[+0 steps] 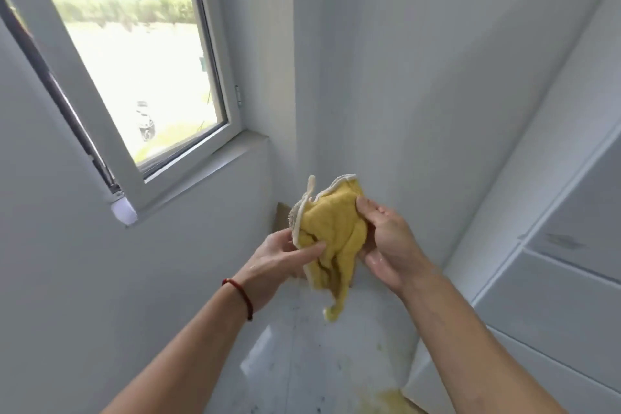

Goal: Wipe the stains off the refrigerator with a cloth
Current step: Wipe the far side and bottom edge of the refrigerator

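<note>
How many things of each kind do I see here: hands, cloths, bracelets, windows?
Hands: 2, the left hand and the right hand, both holding the cloth
Yellow cloth: 1
Red bracelet: 1
Window: 1
Total: 5

My arms, both bare.
No sleeves on my forearms; a thin dark red cord bracelet (239,296) circles the wrist just behind my left hand (279,257).
</note>
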Demonstrator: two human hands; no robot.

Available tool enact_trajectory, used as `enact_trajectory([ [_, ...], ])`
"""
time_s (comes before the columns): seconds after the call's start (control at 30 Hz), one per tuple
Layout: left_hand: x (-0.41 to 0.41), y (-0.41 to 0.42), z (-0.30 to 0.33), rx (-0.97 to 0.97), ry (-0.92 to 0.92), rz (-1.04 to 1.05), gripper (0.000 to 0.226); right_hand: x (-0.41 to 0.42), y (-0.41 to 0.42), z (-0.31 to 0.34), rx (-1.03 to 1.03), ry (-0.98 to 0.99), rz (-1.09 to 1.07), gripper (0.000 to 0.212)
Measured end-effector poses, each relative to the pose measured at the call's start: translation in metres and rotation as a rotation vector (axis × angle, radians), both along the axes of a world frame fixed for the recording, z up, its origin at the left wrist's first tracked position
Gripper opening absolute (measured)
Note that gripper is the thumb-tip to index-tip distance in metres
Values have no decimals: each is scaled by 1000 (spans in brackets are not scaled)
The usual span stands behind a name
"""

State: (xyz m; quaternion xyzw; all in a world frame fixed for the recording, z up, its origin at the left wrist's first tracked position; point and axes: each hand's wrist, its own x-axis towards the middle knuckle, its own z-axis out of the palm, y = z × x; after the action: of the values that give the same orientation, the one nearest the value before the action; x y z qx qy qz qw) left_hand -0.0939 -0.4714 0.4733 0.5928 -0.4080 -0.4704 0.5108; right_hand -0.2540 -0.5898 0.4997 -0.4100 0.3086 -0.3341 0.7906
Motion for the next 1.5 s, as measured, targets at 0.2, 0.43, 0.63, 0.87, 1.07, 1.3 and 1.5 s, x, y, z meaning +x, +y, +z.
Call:
enact_trajectory([
  [0.2,-35,-100,31,-71,-24,-109,37,-63,-72,23,-311,268,-73,37],
  [0.43,-37,-207,18,126,161,-92,34,-92,-117,-5,-293,534,-362,24],
  [0.63,-26,-280,22,128,128,-258,43,-77,-140,0,-241,748,-589,72],
  [0.87,-7,-352,45,87,77,-570,37,-58,-154,19,-486,1166,-575,19],
  [1.07,-10,-364,55,-30,-152,-742,55,-65,-149,36,-647,1206,-719,15],
  [1.3,-58,-356,76,-440,-604,-760,5,-97,-120,62,-734,1082,-963,24],
  [1.5,-93,-363,142,-578,-217,-1005,28,-123,-92,119,-896,1598,-1310,32],
])
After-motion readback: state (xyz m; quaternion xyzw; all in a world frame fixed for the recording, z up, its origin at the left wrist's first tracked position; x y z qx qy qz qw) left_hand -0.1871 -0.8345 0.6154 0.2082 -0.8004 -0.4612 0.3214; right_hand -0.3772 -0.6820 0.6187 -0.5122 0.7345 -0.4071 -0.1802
